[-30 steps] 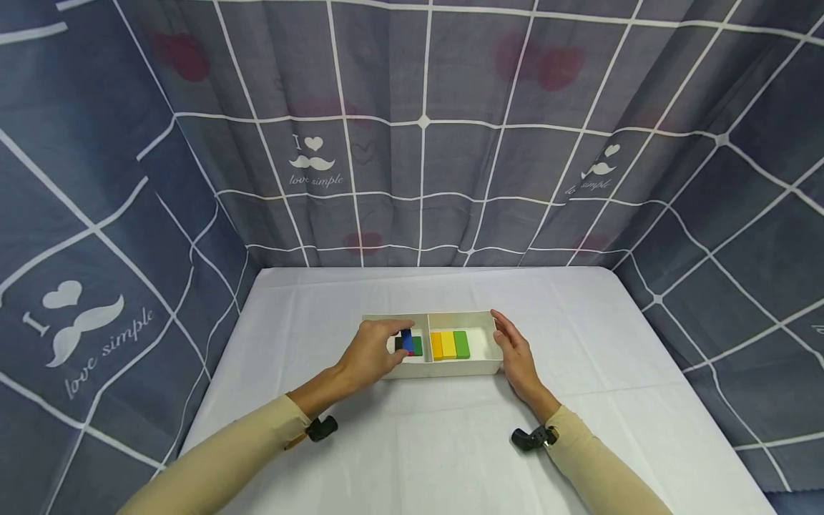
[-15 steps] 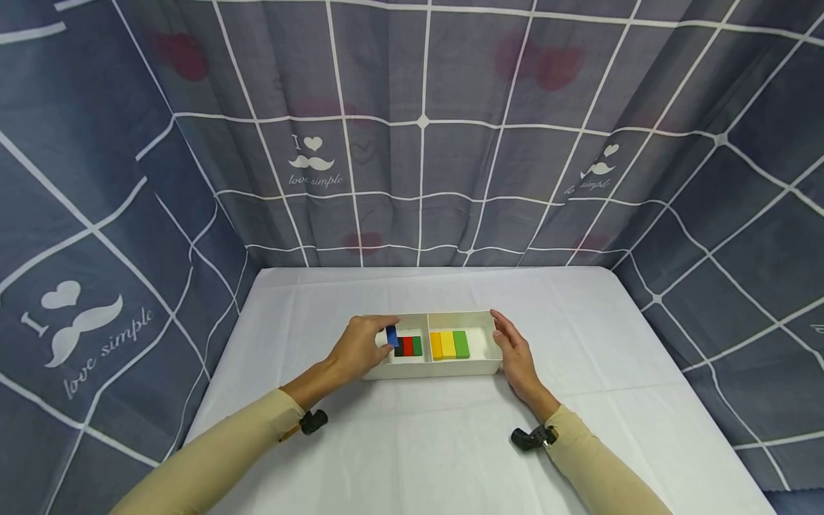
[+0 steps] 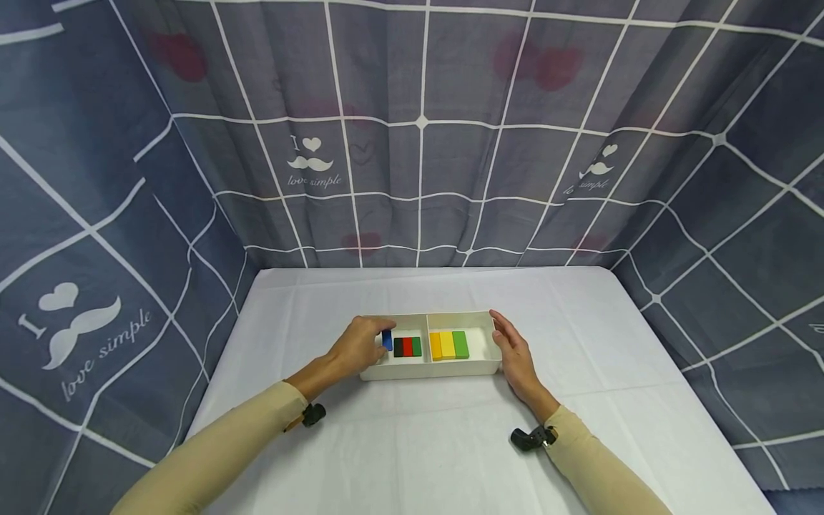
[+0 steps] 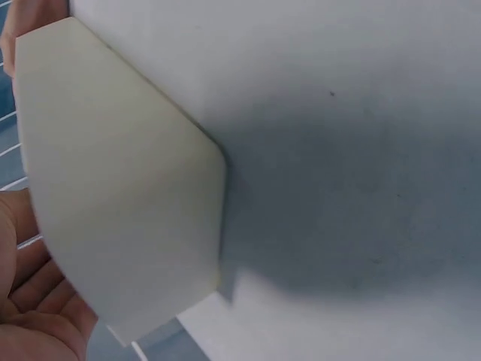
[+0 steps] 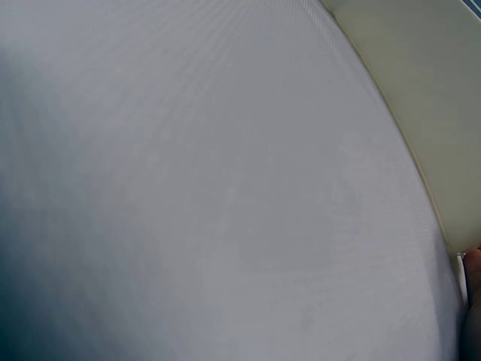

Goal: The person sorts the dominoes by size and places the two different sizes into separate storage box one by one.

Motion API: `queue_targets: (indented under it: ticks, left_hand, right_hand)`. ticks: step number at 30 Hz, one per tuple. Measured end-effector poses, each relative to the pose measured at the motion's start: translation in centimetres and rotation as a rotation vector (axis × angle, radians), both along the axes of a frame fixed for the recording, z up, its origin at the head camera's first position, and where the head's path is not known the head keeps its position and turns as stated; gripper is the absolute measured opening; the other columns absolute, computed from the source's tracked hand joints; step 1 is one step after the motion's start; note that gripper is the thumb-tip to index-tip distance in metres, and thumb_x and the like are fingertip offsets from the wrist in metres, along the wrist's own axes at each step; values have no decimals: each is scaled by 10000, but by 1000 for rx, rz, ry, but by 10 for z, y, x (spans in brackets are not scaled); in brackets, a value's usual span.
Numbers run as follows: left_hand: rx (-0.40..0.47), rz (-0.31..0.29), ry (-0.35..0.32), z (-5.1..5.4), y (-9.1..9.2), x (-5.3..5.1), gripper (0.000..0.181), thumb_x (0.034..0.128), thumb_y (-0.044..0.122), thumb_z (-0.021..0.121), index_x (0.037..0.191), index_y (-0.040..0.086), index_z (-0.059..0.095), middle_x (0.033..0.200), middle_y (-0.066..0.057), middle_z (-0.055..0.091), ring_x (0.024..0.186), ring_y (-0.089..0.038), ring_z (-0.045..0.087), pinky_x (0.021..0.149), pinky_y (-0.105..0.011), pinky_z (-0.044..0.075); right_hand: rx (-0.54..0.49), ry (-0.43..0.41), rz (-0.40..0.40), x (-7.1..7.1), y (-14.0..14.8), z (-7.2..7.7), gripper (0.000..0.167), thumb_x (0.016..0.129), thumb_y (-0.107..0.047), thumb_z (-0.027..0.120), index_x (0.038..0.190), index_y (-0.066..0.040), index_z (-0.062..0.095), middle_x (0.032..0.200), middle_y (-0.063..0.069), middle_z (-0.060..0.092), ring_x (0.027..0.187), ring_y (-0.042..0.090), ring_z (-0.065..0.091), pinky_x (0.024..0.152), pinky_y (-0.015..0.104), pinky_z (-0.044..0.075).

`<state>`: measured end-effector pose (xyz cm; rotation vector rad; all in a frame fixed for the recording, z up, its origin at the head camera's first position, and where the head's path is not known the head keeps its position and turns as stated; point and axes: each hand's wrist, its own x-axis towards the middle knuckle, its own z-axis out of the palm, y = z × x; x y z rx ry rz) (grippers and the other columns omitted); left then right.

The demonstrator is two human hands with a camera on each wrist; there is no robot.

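Note:
In the head view, my left hand pinches a small blue block between thumb and fingers at the left end of a cream divided box. The left wrist view shows the box's outside wall with the hand's curled fingers beside it. Whether the blue block touches the box floor is hidden. At the opposite end, my right hand holds the end wall, thumb and fingers at its rim. Black, red and dark green blocks lie side by side in the left compartment.
The right compartment holds an orange block, a yellow block and a light green block in a row. A divider separates the compartments. White cloth covers the table; patterned curtains surround its back and sides.
My left hand has carried the blue block left, from above the red block to the left of the black one, and lowered it slightly. The right hand has stayed at the box.

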<state>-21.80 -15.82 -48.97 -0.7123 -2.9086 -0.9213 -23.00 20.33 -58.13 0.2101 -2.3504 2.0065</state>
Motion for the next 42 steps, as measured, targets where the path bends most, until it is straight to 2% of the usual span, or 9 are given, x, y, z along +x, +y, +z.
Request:
queue_targets:
  ticks: [6,16,22,28,42]
  left_hand:
    - [-44,-35,-26,-4,0,-6,551,843,-74,886,1369,-64,720,1389,-204,743,1344,-360,696,1141,-494,568]
    - [-142,-106,15,-7,3,-13,487,825,-91,866,1298,-69,753,1286,-206,783,1217,-337,751,1067,-492,613]
    - [-190,-135,6,-5,5,-18,470,821,-93,886,1273,-70,762,1252,-204,790,1172,-332,762,1034,-478,628]
    - [-226,-134,-40,-6,9,-19,432,837,-101,870,1257,-66,774,1240,-190,793,1150,-317,760,1015,-460,638]
    - [-252,-127,-70,-6,16,-22,429,823,-121,865,1240,-62,785,1223,-180,799,1127,-304,760,1010,-442,640]
  right_hand:
    - [4,0,-11,-1,0,0,489,1192,-196,461,1681,-192,455,1752,83,414,1653,282,321,1154,35,325]
    - [21,14,-13,-2,0,-2,489,1193,-198,461,1682,-176,452,1749,105,419,1649,322,327,1164,57,322]
    - [16,19,-14,-2,-1,-1,484,1193,-197,462,1677,-177,458,1740,117,432,1645,318,335,1158,55,329]
    - [7,8,-15,-1,-1,-1,486,1189,-210,477,1673,-166,466,1749,118,418,1656,317,315,1163,54,321]
    - [4,4,-15,-1,0,-3,486,1193,-214,464,1679,-196,460,1747,96,423,1650,295,330,1155,47,334]
